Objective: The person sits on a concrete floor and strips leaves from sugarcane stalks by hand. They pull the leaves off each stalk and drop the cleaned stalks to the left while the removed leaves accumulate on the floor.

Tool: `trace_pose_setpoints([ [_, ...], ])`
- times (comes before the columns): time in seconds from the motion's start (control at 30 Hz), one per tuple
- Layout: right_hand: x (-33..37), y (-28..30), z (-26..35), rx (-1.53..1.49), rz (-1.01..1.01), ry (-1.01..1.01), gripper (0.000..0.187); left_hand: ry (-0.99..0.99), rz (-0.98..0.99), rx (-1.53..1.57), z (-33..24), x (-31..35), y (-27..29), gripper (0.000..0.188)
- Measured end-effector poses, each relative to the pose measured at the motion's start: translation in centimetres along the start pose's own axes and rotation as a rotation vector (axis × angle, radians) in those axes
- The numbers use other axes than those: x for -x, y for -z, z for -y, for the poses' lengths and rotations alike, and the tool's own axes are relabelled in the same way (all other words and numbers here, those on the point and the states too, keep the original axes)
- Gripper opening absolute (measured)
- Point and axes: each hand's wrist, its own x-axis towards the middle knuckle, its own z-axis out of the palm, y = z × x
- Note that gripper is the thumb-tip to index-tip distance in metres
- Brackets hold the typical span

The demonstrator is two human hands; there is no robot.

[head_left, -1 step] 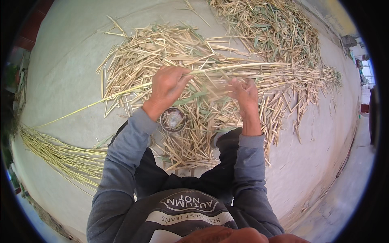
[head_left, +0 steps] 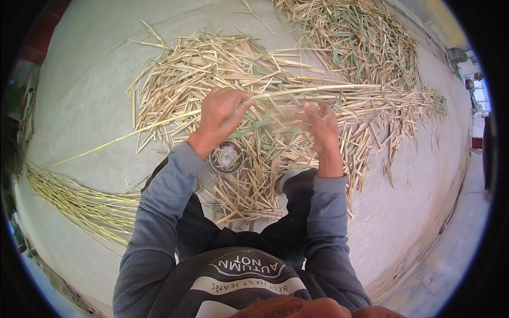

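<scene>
My left hand (head_left: 222, 114) is shut on a long pale reed stalk (head_left: 339, 89). The stalk runs from the lower left, through that hand, and out to a feathery tip at the right. My right hand (head_left: 319, 126) is a hand's width to the right, palm toward me. Its fingers are curled and its fingertips are on the same stalk, blurred. A green leaf strip (head_left: 254, 128) hangs between the two hands. Both hands are over a heap of cut straw pieces and husks (head_left: 212, 63).
A small round tin (head_left: 227, 157) sits by my knees under the left hand. A bundle of stripped yellow-green stalks (head_left: 79, 204) lies at the left on the pale ground sheet (head_left: 90, 100). A second heap of leafy straw (head_left: 355, 37) lies at the top right. The sheet's edge meets concrete (head_left: 450, 254).
</scene>
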Motion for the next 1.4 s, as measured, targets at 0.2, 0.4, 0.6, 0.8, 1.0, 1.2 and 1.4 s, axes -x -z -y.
trace_pose_setpoints([
  [0.2, 1.0, -2.0, -0.2, -0.215, 0.475, 0.083, 0.043, -0.047, 0.087, -0.012, -0.8, 0.7, -0.5, 0.013],
  [0.4, -0.9, -3.1, -1.7, -0.293, 0.242, 0.069, 0.03, -0.068, -0.166, -0.047, -2.4, -0.9, 2.0, 0.013],
  [0.6, -2.4, -2.1, -2.3, -0.203, 0.172, 0.06, 0.037, 0.429, 0.079, 0.548, -3.4, -1.0, 7.2, 0.018],
  [0.8, -2.1, -2.3, -1.4, -0.219, 0.138, 0.061, 0.034, 0.097, 0.297, 0.142, -0.3, 0.6, 5.4, 0.041],
  [1.0, -1.7, -2.5, -1.0, -0.25, 0.128, 0.093, 0.035, 0.29, 0.44, 0.056, 2.2, 1.5, 5.2, 0.035],
  [1.2, -1.6, -2.1, -0.6, -0.214, 0.112, 0.075, 0.035, 0.12, 0.35, 0.029, 1.8, 1.7, 4.1, 0.022],
  [1.4, -1.4, -1.7, -0.3, -0.232, 0.078, 0.062, 0.038, 0.397, 0.025, 0.319, 1.1, 1.7, 2.7, 0.012],
])
